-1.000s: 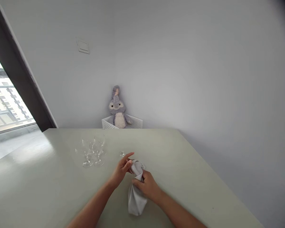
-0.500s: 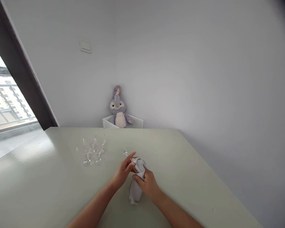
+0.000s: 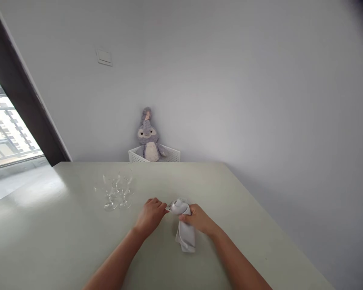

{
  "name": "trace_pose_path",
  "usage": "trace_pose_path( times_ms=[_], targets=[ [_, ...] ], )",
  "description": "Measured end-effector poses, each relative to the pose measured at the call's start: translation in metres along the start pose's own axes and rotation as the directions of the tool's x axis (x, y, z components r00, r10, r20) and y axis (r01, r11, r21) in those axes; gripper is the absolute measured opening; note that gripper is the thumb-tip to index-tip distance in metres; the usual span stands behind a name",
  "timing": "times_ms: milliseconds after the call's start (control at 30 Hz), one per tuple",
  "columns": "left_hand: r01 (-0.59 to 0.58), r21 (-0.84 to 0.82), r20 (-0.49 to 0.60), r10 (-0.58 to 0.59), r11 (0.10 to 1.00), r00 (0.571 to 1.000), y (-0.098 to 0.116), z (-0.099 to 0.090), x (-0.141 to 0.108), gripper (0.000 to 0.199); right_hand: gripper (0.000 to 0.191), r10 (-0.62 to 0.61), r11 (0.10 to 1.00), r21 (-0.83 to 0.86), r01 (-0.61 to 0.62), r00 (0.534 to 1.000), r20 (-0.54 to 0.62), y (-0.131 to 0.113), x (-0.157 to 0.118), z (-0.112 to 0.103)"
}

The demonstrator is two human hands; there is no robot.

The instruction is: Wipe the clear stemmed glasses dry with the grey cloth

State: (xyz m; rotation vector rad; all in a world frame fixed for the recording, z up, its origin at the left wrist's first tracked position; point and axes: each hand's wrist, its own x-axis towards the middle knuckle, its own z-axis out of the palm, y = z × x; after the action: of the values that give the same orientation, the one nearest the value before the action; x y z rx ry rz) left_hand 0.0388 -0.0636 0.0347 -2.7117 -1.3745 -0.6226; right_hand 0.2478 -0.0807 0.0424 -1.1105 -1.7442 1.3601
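Before me is a pale green, glossy table [image 3: 78, 249] with a light reflection near its left edge, and on its left half a close cluster of clear stemmed glasses [image 3: 117, 191] stands upright, their outlines partly overlapping.

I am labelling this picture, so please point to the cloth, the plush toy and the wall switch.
Cloth [image 3: 186, 232], head view, its hanging part.
Plush toy [image 3: 151, 151], head view, its pale belly.
Wall switch [image 3: 104, 56], head view, its middle.

Glossy, smooth pale-green tabletop [image 3: 248, 225]; clear, shiny glasses [image 3: 117, 191]; soft, matt grey cloth [image 3: 186, 235].
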Motion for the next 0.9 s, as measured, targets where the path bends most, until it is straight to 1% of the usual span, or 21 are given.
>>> trace_pose_path(
  times_ms=[33, 100, 167, 233, 267, 300, 333, 367, 400, 433, 467, 500, 533, 567, 600, 633, 700, 767, 800, 833, 900],
  targets=[
    [0.011, -0.037, 0.059, -0.009, 0.999, 0.998, -0.001, 0.002, -0.001, 0.025, 0.014, -0.035, 0.995, -0.091, 0.037, 0.999, 0.027, -0.002, -0.001, -0.003],
    [0.064, -0.104, 0.137, -0.05, 0.993, 0.989, -0.001, 0.004, -0.002, 0.03, 0.009, -0.114, 0.958, -0.259, 0.123, 0.992, 0.05, -0.004, -0.002, -0.013],
    [0.156, -0.166, 0.184, -0.124, 0.974, 0.975, 0.0, 0.005, -0.003, 0.03, 0.012, -0.187, 0.914, -0.363, 0.183, 0.982, 0.024, -0.004, -0.002, -0.027],
    [0.276, -0.249, 0.23, -0.22, 0.929, 0.948, 0.001, 0.006, -0.002, 0.03, 0.018, -0.234, 0.898, -0.399, 0.184, 0.969, -0.081, -0.001, -0.001, -0.039],
    [0.346, -0.299, 0.253, -0.276, 0.889, 0.927, 0.0, 0.007, -0.001, 0.031, 0.022, -0.245, 0.898, -0.411, 0.156, 0.954, -0.173, 0.001, -0.001, -0.044],
    [0.417, -0.354, 0.275, -0.334, 0.837, 0.902, -0.001, 0.009, -0.001, 0.033, 0.026, -0.257, 0.897, -0.426, 0.116, 0.922, -0.29, 0.003, -0.001, -0.047],
    [0.482, -0.408, 0.293, -0.389, 0.775, 0.873, -0.002, 0.011, 0.0, 0.034, 0.029, -0.279, 0.889, -0.452, 0.072, 0.868, -0.411, 0.004, -0.001, -0.047],
    [0.531, -0.457, 0.305, -0.435, 0.714, 0.847, -0.004, 0.014, 0.0, 0.036, 0.033, -0.322, 0.869, -0.493, 0.036, 0.799, -0.508, 0.005, -0.002, -0.045],
    [0.56, -0.495, 0.31, -0.468, 0.664, 0.828, -0.004, 0.016, 0.001, 0.037, 0.036, -0.392, 0.83, -0.558, 0.02, 0.732, -0.557, 0.004, -0.002, -0.039],
    [0.573, -0.517, 0.309, -0.486, 0.636, 0.818, -0.004, 0.018, 0.001, 0.038, 0.039, -0.487, 0.762, -0.646, 0.035, 0.688, -0.538, 0.003, -0.002, -0.032],
    [0.569, -0.518, 0.299, -0.488, 0.639, 0.82, -0.003, 0.02, 0.0, 0.037, 0.041, -0.583, 0.664, -0.743, 0.081, 0.678, -0.447, 0.0, -0.002, -0.022],
    [0.547, -0.501, 0.277, -0.475, 0.671, 0.835, 0.0, 0.021, -0.001, 0.035, 0.042, -0.656, 0.542, -0.826, 0.155, 0.692, -0.302, -0.003, -0.002, -0.011],
    [0.511, -0.465, 0.245, -0.45, 0.723, 0.859, 0.004, 0.022, -0.002, 0.031, 0.042, -0.691, 0.419, -0.876, 0.238, 0.709, -0.138, -0.006, -0.001, 0.0],
    [0.467, -0.412, 0.21, -0.416, 0.783, 0.884, 0.009, 0.022, -0.004, 0.025, 0.04, -0.694, 0.322, -0.895, 0.309, 0.72, -0.002, -0.009, 0.0, 0.01],
    [0.419, -0.346, 0.177, -0.38, 0.839, 0.908, 0.015, 0.021, -0.005, 0.02, 0.037, -0.682, 0.262, -0.899, 0.351, 0.727, 0.085, -0.011, 0.002, 0.018],
    [0.37, -0.279, 0.148, -0.341, 0.886, 0.929, 0.021, 0.019, -0.006, 0.017, 0.034, -0.668, 0.242, -0.901, 0.361, 0.735, 0.115, -0.013, 0.004, 0.023],
    [0.269, -0.173, 0.111, -0.252, 0.948, 0.961, 0.031, 0.013, -0.008, 0.017, 0.031, -0.657, 0.278, -0.905, 0.321, 0.751, 0.064, -0.014, 0.006, 0.027],
    [0.172, -0.123, 0.085, -0.162, 0.977, 0.983, 0.037, 0.008, -0.008, 0.02, 0.03, -0.636, 0.387, -0.882, 0.27, 0.77, -0.044, -0.012, 0.006, 0.021],
    [0.132, -0.118, 0.074, -0.124, 0.984, 0.99, 0.039, 0.006, -0.008, 0.021, 0.031, -0.617, 0.47, -0.849, 0.241, 0.778, -0.12, -0.01, 0.006, 0.016],
    [0.111, -0.12, 0.069, -0.104, 0.987, 0.992, 0.04, 0.005, -0.007, 0.022, 0.033, -0.581, 0.576, -0.791, 0.206, 0.784, -0.219, -0.008, 0.005, 0.011],
    [0.125, -0.136, 0.084, -0.114, 0.983, 0.99, 0.041, 0.006, -0.007, 0.024, 0.042, -0.431, 0.816, -0.563, 0.134, 0.789, -0.437, -0.004, 0.006, 0.002]
  ],
)
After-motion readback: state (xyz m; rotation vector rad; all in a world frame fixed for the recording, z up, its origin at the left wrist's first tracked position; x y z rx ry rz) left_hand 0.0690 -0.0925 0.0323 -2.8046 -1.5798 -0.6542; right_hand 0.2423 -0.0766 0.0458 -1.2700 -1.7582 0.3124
